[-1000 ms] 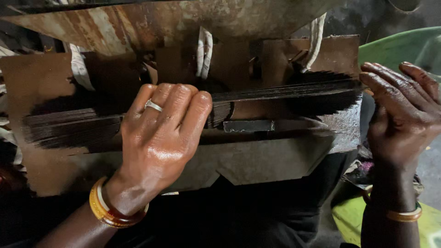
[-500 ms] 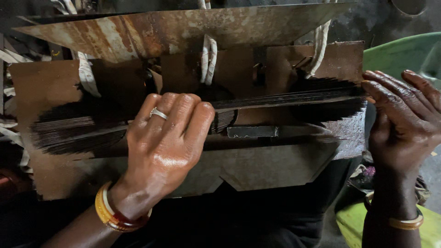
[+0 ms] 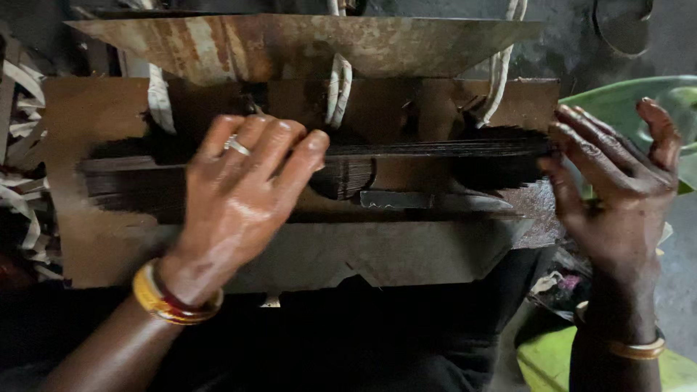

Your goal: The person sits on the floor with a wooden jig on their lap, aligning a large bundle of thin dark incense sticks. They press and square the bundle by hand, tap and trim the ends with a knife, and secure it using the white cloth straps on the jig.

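Rusty, scuffed board [image 3: 94, 247] carrying a flat row of thin dark sticks [image 3: 435, 149] laid crosswise. Left hand [image 3: 239, 203] pressed palm-down on the row, fingers close together and flat, gripping nothing. Right hand [image 3: 617, 196] at the row's right end, fingers apart, tips touching the stick ends. Seemingly mid-levelling, likely calling next for light, even pressure. Smooth green basin [image 3: 617, 101] just beyond

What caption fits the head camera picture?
Left hand presses a dark stick bundle on a board; right hand squares its end.
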Tool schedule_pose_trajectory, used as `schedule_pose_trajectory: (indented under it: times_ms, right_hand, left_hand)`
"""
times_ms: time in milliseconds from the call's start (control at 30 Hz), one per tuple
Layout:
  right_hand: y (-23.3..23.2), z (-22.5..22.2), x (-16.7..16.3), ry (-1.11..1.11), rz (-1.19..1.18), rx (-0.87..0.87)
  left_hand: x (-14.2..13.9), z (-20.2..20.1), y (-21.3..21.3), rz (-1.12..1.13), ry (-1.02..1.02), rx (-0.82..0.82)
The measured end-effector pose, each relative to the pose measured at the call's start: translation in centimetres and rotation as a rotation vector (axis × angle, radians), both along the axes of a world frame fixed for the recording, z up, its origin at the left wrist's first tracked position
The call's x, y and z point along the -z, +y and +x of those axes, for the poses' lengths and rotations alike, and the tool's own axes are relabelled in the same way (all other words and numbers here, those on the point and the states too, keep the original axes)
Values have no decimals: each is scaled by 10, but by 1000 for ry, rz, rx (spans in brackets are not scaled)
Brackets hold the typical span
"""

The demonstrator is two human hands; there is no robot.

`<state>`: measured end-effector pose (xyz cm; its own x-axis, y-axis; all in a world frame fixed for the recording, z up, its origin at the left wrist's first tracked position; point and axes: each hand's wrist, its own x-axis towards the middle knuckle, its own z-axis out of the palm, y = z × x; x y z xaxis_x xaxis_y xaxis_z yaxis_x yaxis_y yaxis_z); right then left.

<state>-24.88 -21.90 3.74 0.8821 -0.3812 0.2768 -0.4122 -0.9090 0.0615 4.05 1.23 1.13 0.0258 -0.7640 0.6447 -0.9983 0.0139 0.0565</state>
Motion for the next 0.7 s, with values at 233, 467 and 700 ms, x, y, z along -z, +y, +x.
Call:
schedule_pose_trajectory:
  times_ms: [233, 467, 700]
  right_hand:
    - [-3, 56, 0, 83, 73, -339]
    - [0, 84, 2, 283, 37, -430]
    - [9, 89, 14, 210, 42, -453]
  left_hand:
    - [11, 20, 49, -14, 165, -120]
    - [37, 27, 62, -113, 252, -106]
    - [46, 33, 68, -130, 265, -126]
